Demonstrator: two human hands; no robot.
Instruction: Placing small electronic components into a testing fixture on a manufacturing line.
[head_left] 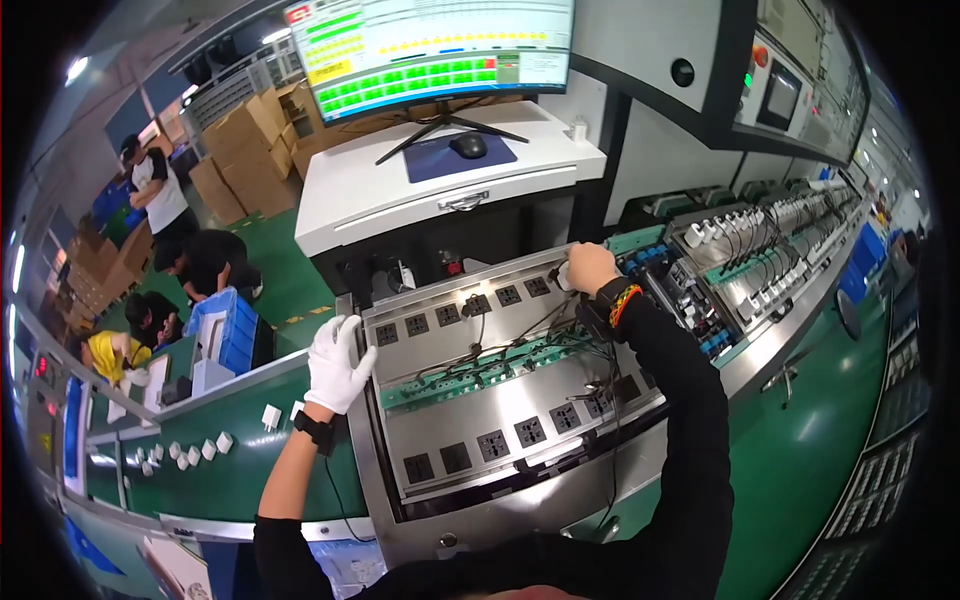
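My left hand (pixel 338 368), in a white glove, has its fingers apart over the left edge of a metal test tray (pixel 430 355). Bare and closed, my right hand (pixel 592 268) is at the tray's far right corner. Its fingers grip what looks like a white power adapter (pixel 564 277), mostly hidden by the hand. Black sockets (pixel 492 444) line the tray's near and far sides. Between the rows runs a green circuit strip (pixel 480 372) with black cables (pixel 590 335) bunched at its right end.
Loose white adapters (pixel 209 449) lie on the green conveyor (pixel 310 490) at left. More trays with white adapters (pixel 740 225) extend to the right. Behind stand a white cabinet (pixel 340 200), a monitor (pixel 440 60) and a mouse (pixel 468 146). Several people are at far left near a blue bin (pixel 237 335).
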